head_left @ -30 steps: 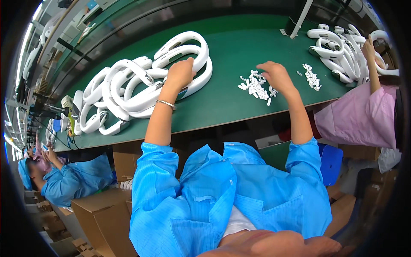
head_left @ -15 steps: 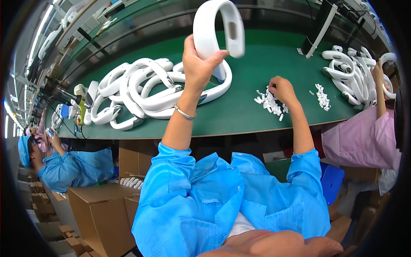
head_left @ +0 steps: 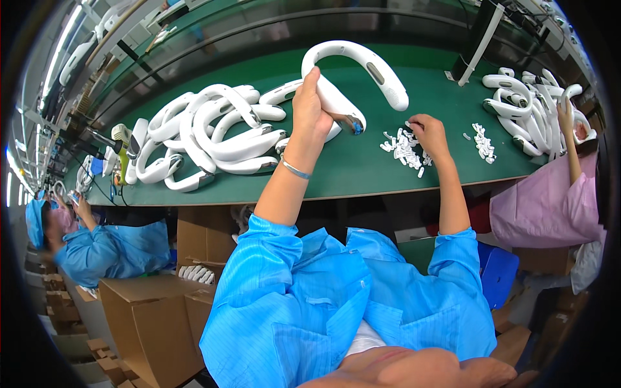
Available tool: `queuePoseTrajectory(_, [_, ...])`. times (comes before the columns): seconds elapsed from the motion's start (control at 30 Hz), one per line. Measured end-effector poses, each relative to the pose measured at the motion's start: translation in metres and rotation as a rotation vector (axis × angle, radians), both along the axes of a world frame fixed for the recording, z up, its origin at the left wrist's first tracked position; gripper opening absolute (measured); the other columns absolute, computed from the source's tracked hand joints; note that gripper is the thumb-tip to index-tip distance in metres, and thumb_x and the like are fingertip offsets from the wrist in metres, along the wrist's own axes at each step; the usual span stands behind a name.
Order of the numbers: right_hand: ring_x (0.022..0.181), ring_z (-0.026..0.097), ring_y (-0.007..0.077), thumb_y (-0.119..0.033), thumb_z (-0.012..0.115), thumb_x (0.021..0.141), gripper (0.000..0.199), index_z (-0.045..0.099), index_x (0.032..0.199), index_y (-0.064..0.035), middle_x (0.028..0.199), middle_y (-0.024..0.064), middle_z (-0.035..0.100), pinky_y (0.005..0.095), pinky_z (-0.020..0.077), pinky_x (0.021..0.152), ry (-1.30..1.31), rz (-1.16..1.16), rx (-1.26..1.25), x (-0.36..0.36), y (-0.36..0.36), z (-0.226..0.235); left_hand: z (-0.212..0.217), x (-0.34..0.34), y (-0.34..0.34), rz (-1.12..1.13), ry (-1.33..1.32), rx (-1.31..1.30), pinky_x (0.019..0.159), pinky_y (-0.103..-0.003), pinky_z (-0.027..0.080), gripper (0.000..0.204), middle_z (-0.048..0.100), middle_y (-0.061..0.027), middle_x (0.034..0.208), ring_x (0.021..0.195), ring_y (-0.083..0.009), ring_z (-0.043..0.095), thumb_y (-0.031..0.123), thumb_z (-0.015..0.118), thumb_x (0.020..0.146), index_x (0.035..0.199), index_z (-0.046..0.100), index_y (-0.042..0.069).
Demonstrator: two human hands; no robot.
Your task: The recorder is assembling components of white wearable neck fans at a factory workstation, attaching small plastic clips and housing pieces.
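Note:
My left hand (head_left: 311, 115) grips a white U-shaped neck fan (head_left: 349, 50) by one arm, holding it above the bench. One end of that arm shows a brown and blue opening. My right hand (head_left: 429, 136) pinches a small white plastic piece (head_left: 408, 123) between thumb and fingertips, over a loose pile of the same small pieces (head_left: 404, 154). A heap of white neck fans (head_left: 217, 132) lies to the left of my left hand, some resting on others.
A second small pile of white pieces (head_left: 484, 143) lies farther right, near another heap of neck fans (head_left: 530, 119) where a person in a pink garment (head_left: 550, 210) works. Black post (head_left: 477, 45) at the back. Cardboard box (head_left: 152, 317) below left; a blue-clad person (head_left: 116, 249) beyond it.
My left hand has lowered the neck fan and turned it, so its open end now points down and right. My right hand has risen slightly from the pile with a small piece.

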State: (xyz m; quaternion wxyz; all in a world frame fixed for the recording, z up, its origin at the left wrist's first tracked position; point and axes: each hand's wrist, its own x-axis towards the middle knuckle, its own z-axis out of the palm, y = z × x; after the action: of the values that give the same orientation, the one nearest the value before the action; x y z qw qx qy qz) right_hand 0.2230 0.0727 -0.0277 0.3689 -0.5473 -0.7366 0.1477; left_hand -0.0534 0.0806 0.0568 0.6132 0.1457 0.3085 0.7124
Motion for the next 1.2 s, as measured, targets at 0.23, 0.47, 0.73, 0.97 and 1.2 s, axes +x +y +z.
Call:
queuePoseTrajectory(0.23, [0.072,0.060,0.0108,-0.004,0.059,0.085,0.011,0.065,0.092,0.0023,0.082,0.0053,0.063,0.0235,0.0513,0.067,0.865,0.266,-0.329,-0.040,-0.031,0.022,-0.027,0.017,-0.021,-0.212,-0.316,0.094,0.066,-0.033,0.048,0.036,0.052,-0.0083,0.077,0.068,-0.0189,0.052,0.038,0.043,0.093,0.096,0.047,0.002])
queuePoseTrajectory(0.47, [0.074,0.059,0.0102,-0.006,0.059,0.087,0.011,0.064,0.094,0.0013,0.081,0.0053,0.062,0.0223,0.0490,0.068,0.926,0.250,-0.202,-0.090,-0.022,0.067,-0.030,0.057,-0.063,-0.436,-0.368,0.133,0.073,-0.033,0.050,0.044,0.053,-0.0116,0.084,0.076,-0.0197,0.054,0.036,0.042,0.094,0.106,0.045,-0.006])
queuePoseTrajectory(0.73, [0.070,0.057,0.0101,-0.003,0.061,0.084,0.012,0.065,0.094,0.0023,0.081,0.0043,0.063,0.0226,0.0487,0.066,0.953,0.102,-0.057,-0.100,-0.039,0.076,-0.031,0.070,-0.097,-0.508,-0.417,0.153,0.076,-0.034,0.048,0.044,0.048,-0.0083,0.088,0.076,-0.0153,0.050,0.038,0.040,0.095,0.110,0.042,-0.003])
queuePoseTrajectory(0.97, [0.072,0.059,0.0116,0.001,0.063,0.080,0.026,0.053,0.104,0.0056,0.083,0.0089,0.062,0.0237,0.0494,0.066,0.994,0.012,-0.018,-0.108,-0.053,0.088,-0.037,0.074,-0.106,-0.522,-0.426,0.215,0.076,-0.032,0.047,0.047,0.046,-0.0078,0.087,0.077,-0.0146,0.049,0.042,0.038,0.095,0.108,0.043,-0.003])
queuePoseTrajectory(1.2, [0.074,0.059,0.0122,0.003,0.060,0.080,0.040,0.046,0.117,0.0092,0.084,0.0092,0.061,0.0233,0.0488,0.071,1.040,-0.003,-0.017,-0.119,-0.064,0.090,-0.052,0.070,-0.109,-0.513,-0.400,0.257,0.070,-0.029,0.045,0.050,0.047,-0.0078,0.088,0.076,-0.0149,0.048,0.045,0.040,0.093,0.110,0.043,-0.002])
